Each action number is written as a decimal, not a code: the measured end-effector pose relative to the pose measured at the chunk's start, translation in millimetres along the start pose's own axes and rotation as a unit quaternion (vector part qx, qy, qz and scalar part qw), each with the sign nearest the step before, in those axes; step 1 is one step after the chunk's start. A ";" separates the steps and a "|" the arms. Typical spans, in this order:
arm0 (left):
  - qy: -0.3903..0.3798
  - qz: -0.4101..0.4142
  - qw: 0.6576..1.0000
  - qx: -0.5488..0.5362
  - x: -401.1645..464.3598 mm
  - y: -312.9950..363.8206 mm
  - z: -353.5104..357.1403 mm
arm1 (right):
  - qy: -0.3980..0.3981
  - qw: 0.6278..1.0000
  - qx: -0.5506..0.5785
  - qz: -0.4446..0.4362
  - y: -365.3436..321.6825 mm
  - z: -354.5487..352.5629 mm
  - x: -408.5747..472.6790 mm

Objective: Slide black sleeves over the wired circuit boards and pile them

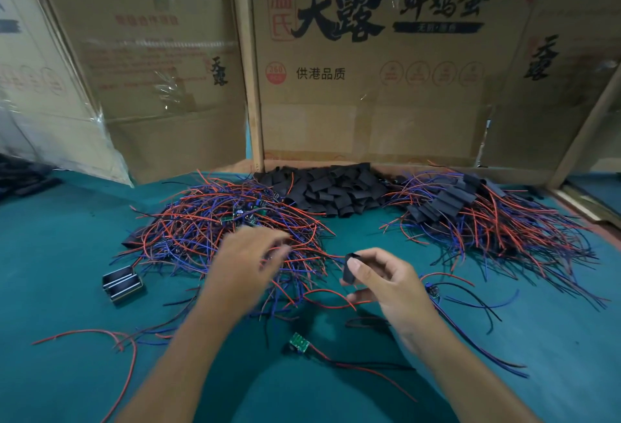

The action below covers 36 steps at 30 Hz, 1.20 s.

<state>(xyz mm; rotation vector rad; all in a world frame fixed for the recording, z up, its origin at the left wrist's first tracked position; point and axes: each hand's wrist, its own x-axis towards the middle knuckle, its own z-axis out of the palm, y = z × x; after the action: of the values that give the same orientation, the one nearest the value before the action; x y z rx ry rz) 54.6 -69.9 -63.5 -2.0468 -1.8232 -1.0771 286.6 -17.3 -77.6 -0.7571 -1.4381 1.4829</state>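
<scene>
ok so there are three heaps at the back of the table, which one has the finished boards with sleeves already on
The right heap: black sleeves sit among its red and blue wires. The middle heap is loose sleeves only; the left heap shows bare green boards.

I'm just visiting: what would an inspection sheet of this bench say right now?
Surface: teal mat.
Job's things: unsleeved wired boards heap; loose sleeves pile; sleeved pile.
Clutter: small metal tool; stray green board.
Hands: left hand blurred over the heap, open; right hand pinches black sleeve.
Cables: red, blue, black wires everywhere.
Surroundings: cardboard boxes behind.
</scene>
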 end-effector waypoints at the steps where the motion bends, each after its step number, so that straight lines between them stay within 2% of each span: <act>1: 0.003 -0.040 0.998 0.047 2.3 -18.0 -7.3 | 0.003 1.000 0.003 0.001 0.4 -1.0 0.5; 3: -0.036 -0.128 0.987 0.094 1.6 -46.3 -18.9 | -0.002 1.000 0.003 0.001 1.6 -2.7 1.3; 5: -0.109 -0.171 0.972 0.116 -1.5 -61.2 -22.6 | -0.010 1.000 -0.007 0.004 1.7 -2.9 1.1; 7: -0.165 -0.172 0.961 0.141 -3.5 -64.0 -21.1 | -0.010 1.000 -0.014 0.005 1.5 -2.7 1.0; 12: -0.174 -0.144 0.954 0.197 0.0 -58.7 -19.7 | 0.007 1.000 -0.017 -0.002 -1.3 -4.2 2.9; 15: -0.122 -0.129 0.971 0.161 2.1 -52.4 -23.3 | 0.004 1.000 -0.020 -0.002 -1.0 -4.6 2.8; 17: -0.040 -0.109 0.986 0.122 2.0 -44.5 -28.6 | 0.010 1.000 -0.019 -0.004 -2.1 -5.9 2.9; 19: 0.041 -0.102 0.987 0.121 2.1 -36.6 -36.0 | 0.016 1.000 -0.018 -0.005 -3.0 -8.1 3.3; 21: 0.089 -0.103 0.984 0.111 1.5 -29.6 -42.0 | 0.020 1.000 -0.021 -0.004 -3.1 -9.7 3.8; 24: 0.134 -0.144 0.979 -0.050 0.4 -20.2 -41.2 | 0.021 0.999 -0.030 -0.002 -3.5 -10.9 3.7; 26: 0.148 -0.165 0.956 -0.194 -0.1 -11.4 -37.5 | 0.020 0.999 -0.033 -0.001 -4.1 -10.1 3.6; 28: 0.147 -0.165 0.930 -0.293 0.4 -3.5 -33.6 | 0.025 0.999 -0.020 -0.002 -3.4 -10.2 4.5; 31: 0.134 -0.147 0.893 -0.403 2.4 2.1 -30.6 | 0.047 0.999 0.001 0.005 -2.1 -11.9 6.5; 34: 0.150 -0.166 0.831 -0.510 5.1 4.8 -31.5 | 0.058 0.998 -0.007 0.014 -0.1 -14.7 8.8; 36: 0.168 -0.174 0.809 -0.537 6.1 6.2 -31.7 | 0.063 0.997 -0.025 0.020 3.6 -15.6 10.7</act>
<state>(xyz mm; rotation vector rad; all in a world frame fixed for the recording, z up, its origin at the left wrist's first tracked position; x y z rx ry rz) 48.1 -85.0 -35.0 -1.6729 -1.5343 -2.8590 295.7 -0.7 -81.5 -0.8999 -1.3761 1.4084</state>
